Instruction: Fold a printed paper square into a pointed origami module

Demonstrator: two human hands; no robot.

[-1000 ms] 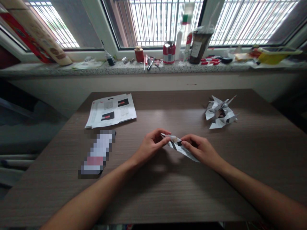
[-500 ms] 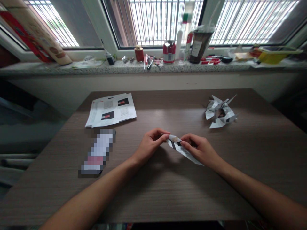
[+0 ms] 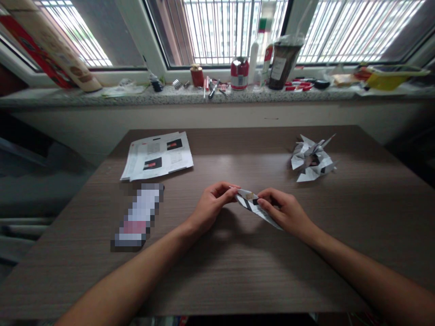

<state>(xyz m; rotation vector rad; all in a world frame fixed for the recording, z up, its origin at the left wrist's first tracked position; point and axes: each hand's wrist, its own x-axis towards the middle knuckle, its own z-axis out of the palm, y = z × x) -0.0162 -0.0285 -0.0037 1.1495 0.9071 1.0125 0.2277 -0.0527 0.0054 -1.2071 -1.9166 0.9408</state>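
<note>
A narrow piece of folded printed paper [image 3: 246, 203] is held between my two hands, just above the brown table. Its left tip is pinched between the thumb and fingers of my left hand [image 3: 217, 199]. My right hand [image 3: 282, 208] grips the upper right edge, thumb on the near face and fingers behind. The lower point of the paper slants down to the right, below my right thumb. Part of the paper is hidden behind my fingers.
A stack of printed sheets [image 3: 156, 156] lies at the back left, with a blurred-out phone [image 3: 139, 215] in front of it. At the back right sits a spiky folded-paper piece [image 3: 312, 158]. A can [image 3: 239, 73], a drink cup [image 3: 285, 63] and small items line the windowsill [image 3: 136, 98].
The folded paper has tilted slightly, and its lower point has shifted up and left. My right hand has moved a little along its edge; both hands keep their hold.
</note>
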